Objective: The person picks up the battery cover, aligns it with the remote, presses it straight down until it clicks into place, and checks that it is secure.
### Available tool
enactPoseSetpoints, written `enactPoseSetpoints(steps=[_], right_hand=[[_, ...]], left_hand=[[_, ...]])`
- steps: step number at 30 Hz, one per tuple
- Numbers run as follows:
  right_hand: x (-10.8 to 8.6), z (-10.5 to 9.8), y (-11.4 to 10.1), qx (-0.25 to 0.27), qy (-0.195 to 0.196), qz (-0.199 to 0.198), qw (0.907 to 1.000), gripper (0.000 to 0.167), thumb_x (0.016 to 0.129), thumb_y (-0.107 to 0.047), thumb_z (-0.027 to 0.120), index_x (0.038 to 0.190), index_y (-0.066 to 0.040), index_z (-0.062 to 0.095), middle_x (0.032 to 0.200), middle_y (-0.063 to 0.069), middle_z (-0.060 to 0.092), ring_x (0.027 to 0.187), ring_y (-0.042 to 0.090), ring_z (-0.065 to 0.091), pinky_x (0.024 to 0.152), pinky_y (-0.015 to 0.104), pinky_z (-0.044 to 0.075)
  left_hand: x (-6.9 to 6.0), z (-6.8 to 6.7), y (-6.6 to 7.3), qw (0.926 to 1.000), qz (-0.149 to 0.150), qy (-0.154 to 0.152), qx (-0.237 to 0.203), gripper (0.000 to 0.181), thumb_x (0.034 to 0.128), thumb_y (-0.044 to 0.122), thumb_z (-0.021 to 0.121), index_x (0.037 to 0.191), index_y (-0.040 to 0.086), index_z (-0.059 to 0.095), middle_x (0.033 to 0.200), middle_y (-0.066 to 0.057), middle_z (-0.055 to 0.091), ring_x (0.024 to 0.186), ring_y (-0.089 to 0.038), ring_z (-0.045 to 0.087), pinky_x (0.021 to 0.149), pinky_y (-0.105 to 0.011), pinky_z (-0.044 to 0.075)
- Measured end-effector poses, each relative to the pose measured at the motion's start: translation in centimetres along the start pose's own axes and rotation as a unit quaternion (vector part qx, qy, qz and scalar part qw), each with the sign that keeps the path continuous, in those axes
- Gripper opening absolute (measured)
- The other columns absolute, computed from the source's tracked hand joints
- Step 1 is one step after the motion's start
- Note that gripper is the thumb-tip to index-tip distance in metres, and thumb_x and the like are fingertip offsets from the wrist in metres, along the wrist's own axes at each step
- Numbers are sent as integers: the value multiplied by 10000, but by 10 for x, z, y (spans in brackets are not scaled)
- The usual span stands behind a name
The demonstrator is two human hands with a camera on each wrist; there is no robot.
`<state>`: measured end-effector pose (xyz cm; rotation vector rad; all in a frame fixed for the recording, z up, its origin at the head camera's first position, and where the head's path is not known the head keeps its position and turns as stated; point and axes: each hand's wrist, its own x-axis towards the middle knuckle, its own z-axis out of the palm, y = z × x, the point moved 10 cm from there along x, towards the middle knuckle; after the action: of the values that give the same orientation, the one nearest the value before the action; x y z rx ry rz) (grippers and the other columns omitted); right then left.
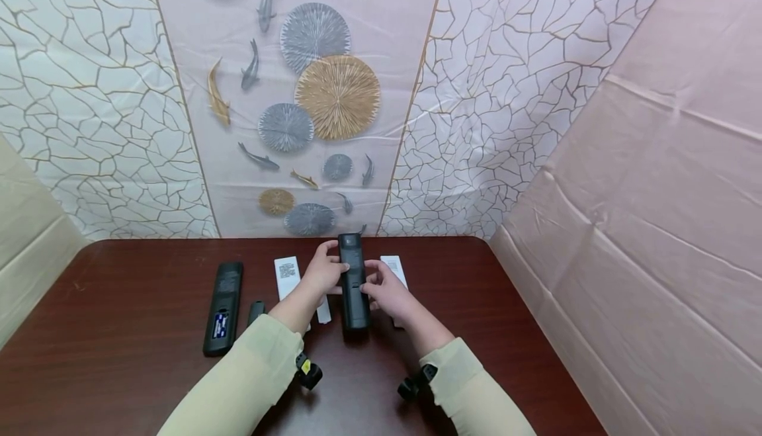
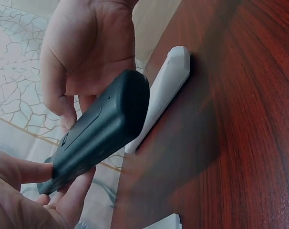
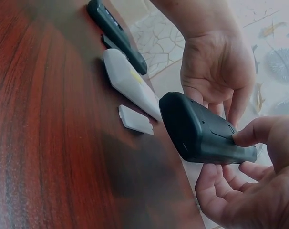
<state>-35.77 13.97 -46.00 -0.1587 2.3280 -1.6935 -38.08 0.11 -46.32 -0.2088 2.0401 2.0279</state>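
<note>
A black remote control [image 1: 354, 290] is held above the table, its back with the battery cover facing up. My left hand [image 1: 321, 272] grips its left side toward the far end, the thumb lying on the back. From the other side my right hand [image 1: 389, 292] holds it, thumb at the cover's latch and fingers beneath. In the right wrist view the remote's near end is tilted off the table, and the cover sits in place on its back. The keypad side is hidden.
On the left lies a second black remote [image 1: 228, 290] with its battery bay uncovered and batteries inside; a small black cover [image 1: 256, 310] is beside it. A white remote [image 3: 130, 81] and a loose white cover [image 3: 135, 120] lie nearer. Another white remote [image 2: 170, 81] lies right.
</note>
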Motion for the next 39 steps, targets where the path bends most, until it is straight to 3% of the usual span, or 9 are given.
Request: enactPoseSetpoints(steps=[10,14,26,32,39], right_hand=[[-5,-1,-5,332,-109,59,9994,538,960,-24,534,1473,-55,377,1108,180,545,820,251,603,712,444,560],[-1,-4,3,416,-25,44,9991,533,966,-53,546,1472,-96,386,1133,179,547,803,235,610,699,418,557],[-1,-7,8,464,37,-31,9989,538,950,-29,553,1459,-69,383,1126,187,549,795,222,608,669,388,560],[-2,-8,9,423,53,-50,9991,517,962,-55,556,1456,-70,403,1150,191,563,809,236,617,688,405,560],[-3,-15,11,214,205,5,9996,471,967,-94,551,1426,-57,453,1139,158,564,848,225,618,758,474,570]], left_hand=[[4,3,-3,9999,-31,-141,-42,641,992,88,577,1540,213,270,1404,-189,491,1133,-367,608,799,-472,571],[5,7,-5,9995,-89,-289,-119,692,976,65,589,1557,213,242,1392,-206,511,1123,-357,621,857,-488,551],[0,14,-5,9983,176,-560,64,753,973,69,614,1575,255,201,1417,-209,479,1126,-380,620,731,-459,590],[1,14,-4,9981,307,-528,68,751,969,71,625,1571,243,211,1381,-215,509,1095,-370,635,737,-452,589],[5,14,-4,9988,383,-248,188,740,958,90,650,1564,219,246,1344,-217,523,1049,-367,654,734,-444,590]])
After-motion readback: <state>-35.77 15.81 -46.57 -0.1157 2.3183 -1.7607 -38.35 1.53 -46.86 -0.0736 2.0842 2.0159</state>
